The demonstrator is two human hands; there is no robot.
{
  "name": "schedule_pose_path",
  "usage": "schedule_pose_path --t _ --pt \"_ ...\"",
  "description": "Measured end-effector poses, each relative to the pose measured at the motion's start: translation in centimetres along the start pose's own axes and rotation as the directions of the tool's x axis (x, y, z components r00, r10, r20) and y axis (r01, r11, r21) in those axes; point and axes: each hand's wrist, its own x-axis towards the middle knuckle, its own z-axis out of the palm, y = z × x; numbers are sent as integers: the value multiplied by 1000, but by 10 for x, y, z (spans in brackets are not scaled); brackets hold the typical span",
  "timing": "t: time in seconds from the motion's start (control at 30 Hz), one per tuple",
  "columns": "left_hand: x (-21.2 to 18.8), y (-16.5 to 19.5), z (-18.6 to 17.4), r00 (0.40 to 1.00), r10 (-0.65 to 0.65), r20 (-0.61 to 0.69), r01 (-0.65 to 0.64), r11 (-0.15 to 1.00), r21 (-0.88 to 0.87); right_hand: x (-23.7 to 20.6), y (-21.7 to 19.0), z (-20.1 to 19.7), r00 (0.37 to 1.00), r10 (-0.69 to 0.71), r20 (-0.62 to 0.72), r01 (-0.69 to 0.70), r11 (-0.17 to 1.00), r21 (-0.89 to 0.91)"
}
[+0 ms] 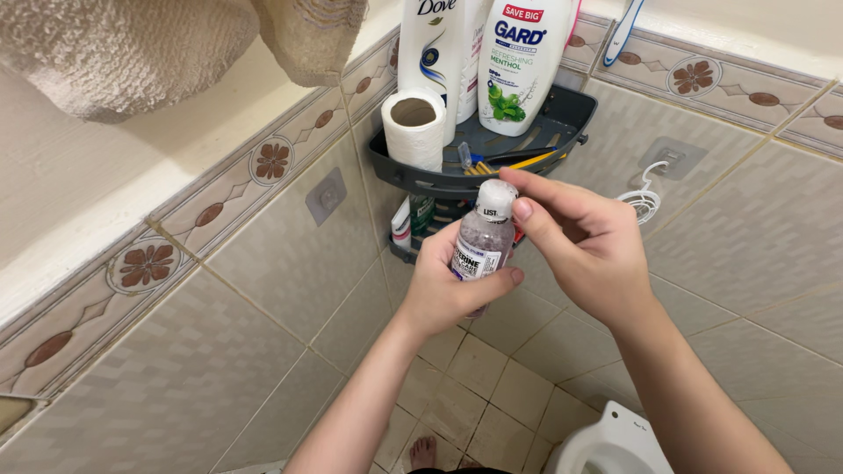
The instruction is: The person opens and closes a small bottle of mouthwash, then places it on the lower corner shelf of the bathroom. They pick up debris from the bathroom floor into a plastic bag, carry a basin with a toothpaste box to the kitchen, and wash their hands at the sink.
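Head view looks down into a tiled bathroom corner, where the left hand (pixel 443 294) is wrapped around a small clear bottle (pixel 483 244) with a pale purple tint, thumb across its front and fingers behind, holding it upright just below a dark grey corner shelf (pixel 575 114). The bottle carries a white and dark label on its lower front and a white cap (pixel 496 197). The right hand (pixel 588 254) is curled over from the right, thumb and forefinger pinching that cap. On the shelf stand two tall white bottles: the left bottle (pixel 432 44) has a dark blue mark, the right bottle (pixel 525 61) a blue band, a small red patch near the top and green leaves lower down. A toilet paper roll (pixel 414 127) stands at the shelf's left edge, touching the left bottle. Small items, one yellow, lie on the shelf floor; what they are cannot be told. A beige towel (pixel 132 53) hangs at top left. Brown flower-patterned border tiles (pixel 272 161) run along both walls. A white toilet (pixel 610 448) shows at the bottom right.
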Motion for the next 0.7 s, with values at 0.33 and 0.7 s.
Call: schedule_pose_path --t 0.33,0.7 --pt "-3 2 3 979 206 8 -205 972 115 -4 -3 8 994 -84 -72 75 990 -118" --pt "-6 14 1 970 239 37 -242 962 125 -7 1 11 986 -67 -152 61 997 -40"
